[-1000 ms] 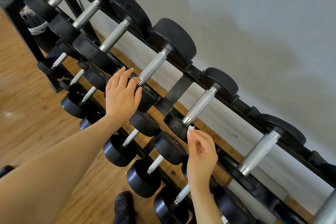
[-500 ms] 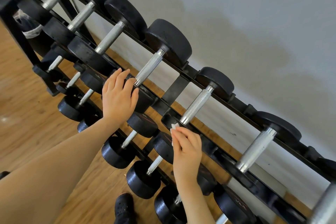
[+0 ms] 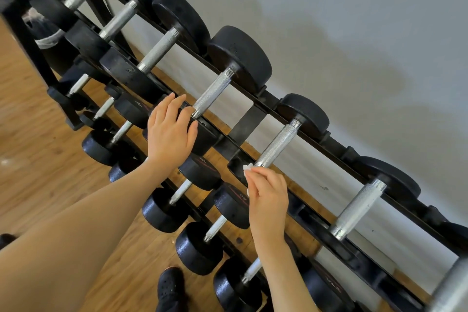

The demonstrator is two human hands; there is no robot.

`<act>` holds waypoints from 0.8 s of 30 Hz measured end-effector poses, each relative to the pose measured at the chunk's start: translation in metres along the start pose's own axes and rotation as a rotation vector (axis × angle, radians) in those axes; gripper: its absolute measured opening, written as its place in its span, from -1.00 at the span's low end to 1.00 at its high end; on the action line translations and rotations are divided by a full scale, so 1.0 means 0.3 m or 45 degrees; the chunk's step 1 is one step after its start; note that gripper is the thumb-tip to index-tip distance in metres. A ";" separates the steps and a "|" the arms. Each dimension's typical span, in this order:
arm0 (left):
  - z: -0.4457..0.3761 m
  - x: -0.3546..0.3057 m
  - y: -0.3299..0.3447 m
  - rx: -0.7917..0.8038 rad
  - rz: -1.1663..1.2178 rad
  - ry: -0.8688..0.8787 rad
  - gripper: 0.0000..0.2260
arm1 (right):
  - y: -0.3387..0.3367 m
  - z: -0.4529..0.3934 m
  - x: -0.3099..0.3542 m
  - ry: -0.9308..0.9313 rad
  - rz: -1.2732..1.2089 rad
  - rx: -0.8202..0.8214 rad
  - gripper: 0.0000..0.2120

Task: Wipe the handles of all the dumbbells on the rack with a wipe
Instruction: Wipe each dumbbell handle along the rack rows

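Note:
A black rack [image 3: 249,119] runs diagonally along the wall and carries several black dumbbells with knurled silver handles on two tiers. My right hand [image 3: 268,197] pinches a small white wipe [image 3: 247,167] right at the near end of one top-tier handle [image 3: 277,144]. My left hand [image 3: 168,132] rests with straight fingers on the near black head of the neighbouring dumbbell, whose handle [image 3: 212,94] rises just right of my fingers. Further handles stand to the left [image 3: 158,49] and to the right [image 3: 357,208].
Smaller dumbbells [image 3: 182,190] fill the lower tier below my hands. A grey wall [image 3: 354,33] stands right behind the rack. The floor is wood [image 3: 30,172]. My black shoe [image 3: 169,289] is at the bottom edge, close to the rack's foot.
My right hand with the wipe has moved a little leftwards along the rack's front, keeping the wipe by the handle's near end. My left hand stays on the same dumbbell head.

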State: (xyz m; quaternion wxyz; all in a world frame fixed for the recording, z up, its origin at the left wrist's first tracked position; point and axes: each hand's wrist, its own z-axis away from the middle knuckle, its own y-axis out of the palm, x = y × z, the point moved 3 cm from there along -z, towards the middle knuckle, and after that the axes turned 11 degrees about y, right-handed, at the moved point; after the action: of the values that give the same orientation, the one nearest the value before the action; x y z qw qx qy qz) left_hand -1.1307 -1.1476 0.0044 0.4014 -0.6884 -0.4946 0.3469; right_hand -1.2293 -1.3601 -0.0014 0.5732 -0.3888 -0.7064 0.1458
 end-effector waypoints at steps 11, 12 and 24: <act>0.000 -0.001 0.003 -0.016 0.005 0.004 -0.64 | 0.013 -0.019 0.017 -0.117 0.309 0.282 -0.64; 0.001 -0.001 0.002 -0.021 0.003 0.008 -0.64 | -0.008 0.004 -0.002 -0.109 0.276 0.251 -0.64; 0.000 -0.009 -0.006 0.031 0.015 -0.030 -0.69 | 0.016 0.000 0.011 -0.142 0.072 0.179 -0.77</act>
State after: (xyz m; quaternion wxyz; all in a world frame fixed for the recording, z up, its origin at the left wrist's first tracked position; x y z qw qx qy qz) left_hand -1.1322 -1.1499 0.0061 0.4018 -0.6823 -0.4909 0.3634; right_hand -1.2277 -1.3545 -0.0024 0.5545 -0.3586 -0.7141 0.2324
